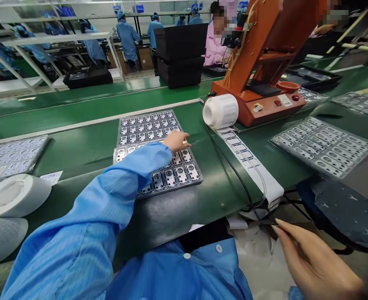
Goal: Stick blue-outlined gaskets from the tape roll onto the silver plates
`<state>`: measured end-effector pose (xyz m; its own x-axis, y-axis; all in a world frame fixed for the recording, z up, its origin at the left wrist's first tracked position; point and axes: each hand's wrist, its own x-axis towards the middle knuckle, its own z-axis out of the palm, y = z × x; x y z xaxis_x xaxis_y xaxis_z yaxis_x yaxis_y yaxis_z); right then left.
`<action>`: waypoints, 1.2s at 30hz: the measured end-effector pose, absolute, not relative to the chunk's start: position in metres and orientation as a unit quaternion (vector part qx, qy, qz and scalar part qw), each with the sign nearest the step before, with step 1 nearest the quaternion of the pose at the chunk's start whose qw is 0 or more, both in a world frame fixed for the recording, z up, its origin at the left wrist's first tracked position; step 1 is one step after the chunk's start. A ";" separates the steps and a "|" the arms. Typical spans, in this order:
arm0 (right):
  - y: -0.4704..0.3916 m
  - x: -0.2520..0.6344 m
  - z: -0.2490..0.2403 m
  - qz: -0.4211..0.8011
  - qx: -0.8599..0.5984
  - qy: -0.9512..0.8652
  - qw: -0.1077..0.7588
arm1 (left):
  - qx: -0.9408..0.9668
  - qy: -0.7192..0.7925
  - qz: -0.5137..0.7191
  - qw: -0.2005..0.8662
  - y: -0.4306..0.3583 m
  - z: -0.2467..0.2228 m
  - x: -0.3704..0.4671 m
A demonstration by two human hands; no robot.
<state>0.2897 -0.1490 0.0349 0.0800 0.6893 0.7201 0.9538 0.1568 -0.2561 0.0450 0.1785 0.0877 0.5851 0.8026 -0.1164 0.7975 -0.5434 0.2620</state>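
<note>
My left hand reaches over a clear tray of small silver metal plates with dark rings and holes, set in rows. Its fingers are pinched together near the tray's right side; anything between them is too small to make out. A second tray of the same plates lies just behind, partly covered by the front one. Low at the right, my right hand grips thin dark tweezers, which point toward the hanging end of a white label strip. The strip comes off a white roll and carries black-outlined shapes.
An orange press-like machine stands behind the roll. A black cable runs beside the strip. More part trays lie at right and left. White rolls sit front left. Black bins and several workers are beyond.
</note>
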 end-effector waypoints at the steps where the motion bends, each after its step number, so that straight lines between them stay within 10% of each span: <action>1: -0.143 0.280 0.036 -0.181 -0.611 -0.675 0.373 | 0.870 0.478 0.007 0.122 0.190 0.082 0.035; 20: -0.105 0.231 0.019 -0.122 -0.588 -0.632 0.489 | 0.861 0.469 0.144 0.134 0.187 0.071 0.023; 28: -0.094 0.211 -0.001 0.147 -0.643 -0.410 0.630 | 0.671 0.350 0.172 0.631 0.053 0.081 0.014; 36: -0.095 0.193 -0.018 0.265 -0.655 -0.313 0.634 | 0.454 0.380 0.170 0.788 0.002 0.022 0.027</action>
